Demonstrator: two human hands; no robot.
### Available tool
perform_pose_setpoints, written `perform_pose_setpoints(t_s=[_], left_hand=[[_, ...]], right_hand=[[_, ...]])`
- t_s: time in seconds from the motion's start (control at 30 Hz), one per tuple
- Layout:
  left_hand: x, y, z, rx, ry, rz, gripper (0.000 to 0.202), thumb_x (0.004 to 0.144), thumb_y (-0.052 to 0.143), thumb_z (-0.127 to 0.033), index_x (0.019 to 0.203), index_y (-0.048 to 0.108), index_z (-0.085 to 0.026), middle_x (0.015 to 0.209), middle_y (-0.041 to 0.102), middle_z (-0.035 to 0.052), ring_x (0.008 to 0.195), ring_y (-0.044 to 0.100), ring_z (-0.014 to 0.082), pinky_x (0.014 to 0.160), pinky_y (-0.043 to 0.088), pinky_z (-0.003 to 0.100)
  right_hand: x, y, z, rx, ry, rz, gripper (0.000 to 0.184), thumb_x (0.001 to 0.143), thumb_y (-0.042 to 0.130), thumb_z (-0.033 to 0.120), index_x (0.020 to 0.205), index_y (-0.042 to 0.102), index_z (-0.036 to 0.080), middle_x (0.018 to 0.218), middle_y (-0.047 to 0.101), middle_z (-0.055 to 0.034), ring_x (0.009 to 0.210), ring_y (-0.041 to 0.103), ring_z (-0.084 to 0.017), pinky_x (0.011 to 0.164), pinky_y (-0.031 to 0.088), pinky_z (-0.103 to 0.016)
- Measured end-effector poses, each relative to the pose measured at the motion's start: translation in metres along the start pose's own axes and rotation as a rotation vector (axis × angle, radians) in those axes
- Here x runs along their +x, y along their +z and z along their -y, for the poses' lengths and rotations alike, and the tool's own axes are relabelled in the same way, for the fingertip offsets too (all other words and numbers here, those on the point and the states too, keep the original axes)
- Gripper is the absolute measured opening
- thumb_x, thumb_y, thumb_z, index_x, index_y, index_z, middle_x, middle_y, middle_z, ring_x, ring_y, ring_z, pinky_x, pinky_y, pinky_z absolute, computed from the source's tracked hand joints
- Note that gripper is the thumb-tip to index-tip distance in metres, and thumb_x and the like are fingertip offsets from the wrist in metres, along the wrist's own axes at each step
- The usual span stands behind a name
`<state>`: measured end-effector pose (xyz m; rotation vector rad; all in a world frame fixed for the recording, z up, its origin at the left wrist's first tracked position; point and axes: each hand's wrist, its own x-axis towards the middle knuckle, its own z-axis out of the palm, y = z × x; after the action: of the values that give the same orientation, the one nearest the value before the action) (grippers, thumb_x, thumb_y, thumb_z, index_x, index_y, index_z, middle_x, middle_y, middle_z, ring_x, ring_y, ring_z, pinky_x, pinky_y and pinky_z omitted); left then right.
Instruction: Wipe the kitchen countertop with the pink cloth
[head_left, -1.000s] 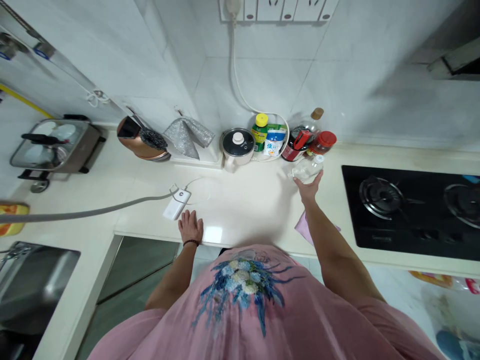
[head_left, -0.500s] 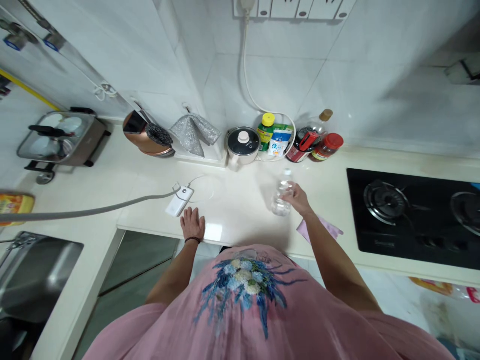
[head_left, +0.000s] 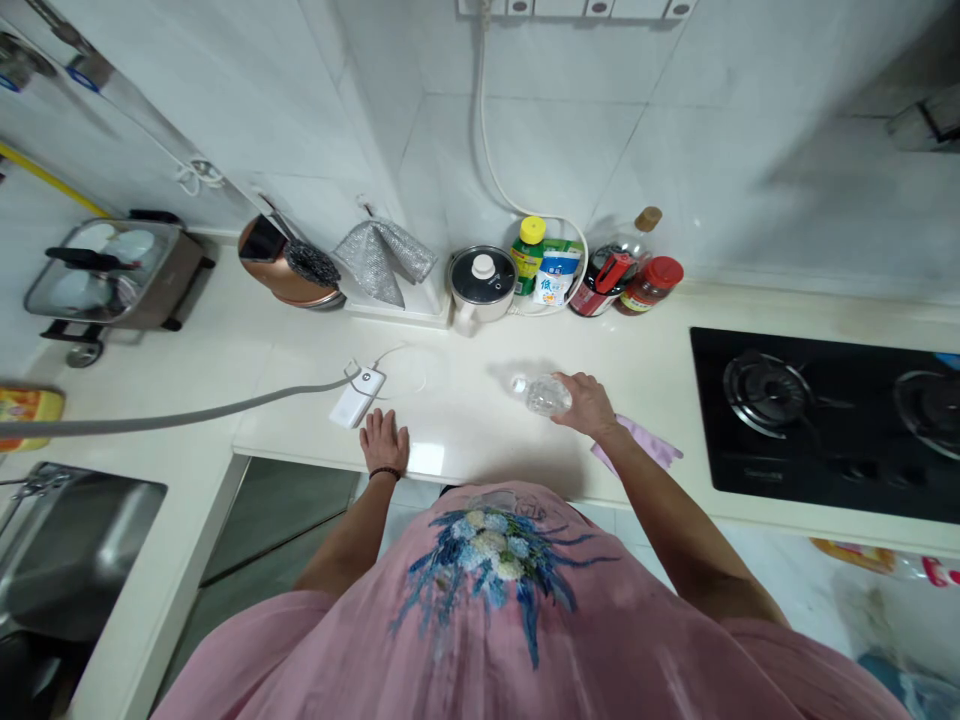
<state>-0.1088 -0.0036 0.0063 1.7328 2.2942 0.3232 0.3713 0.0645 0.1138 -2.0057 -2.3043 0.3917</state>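
On the blue-and-white pouch (head_left: 556, 277) we read 低; its smaller print escapes us. Our hands are well apart: the right hand (head_left: 586, 403) clasps the clear bottle (head_left: 549, 396) over the desk (head_left: 465, 375), top pointing left; the left hand (head_left: 384, 442) lies flat near the desk's front edge, beside the white device (head_left: 358, 398). Bare desk stretches between bottle and device; the black hob (head_left: 817, 480) lies further right.

Kitchen, prob. home: gas stove (head_left: 832, 420), sink (head_left: 67, 560), elec. pot (head_left: 482, 285) w/ lid.
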Motion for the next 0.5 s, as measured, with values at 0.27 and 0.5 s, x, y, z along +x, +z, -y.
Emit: perform_pose_setpoints(t_s=[0.27, 0.5], left_hand=[[0.0, -0.002, -0.002, 0.001, -0.001, 0.002, 0.063, 0.105, 0.043, -0.043, 0.163, 0.048, -0.017, 0.176, 0.033, 0.017, 0.167, 0.018, 0.0301, 0.136, 0.011, 0.057], [0.0, -0.001, -0.001, 0.012, -0.003, 0.001, 0.063, 0.105, 0.044, -0.042, 0.162, 0.048, -0.016, 0.176, 0.034, 0.0171, 0.167, 0.019, 0.0311, 0.136, 0.012, 0.057]], right_hand=[[-0.02, 0.005, -0.062, -0.01, 0.149, -0.098, 0.083, 0.071, 0.086, 0.045, 0.149, 0.061, 0.031, 0.125, 0.067, -0.0128, 0.114, 0.058, -0.039, 0.102, 0.047, -0.051], [-0.015, 0.014, -0.134, 0.518, 0.363, -0.611, 0.094, 0.068, 0.088, 0.068, 0.143, 0.057, 0.022, 0.128, 0.065, -0.0112, 0.114, 0.064, -0.033, 0.106, 0.056, -0.056]])
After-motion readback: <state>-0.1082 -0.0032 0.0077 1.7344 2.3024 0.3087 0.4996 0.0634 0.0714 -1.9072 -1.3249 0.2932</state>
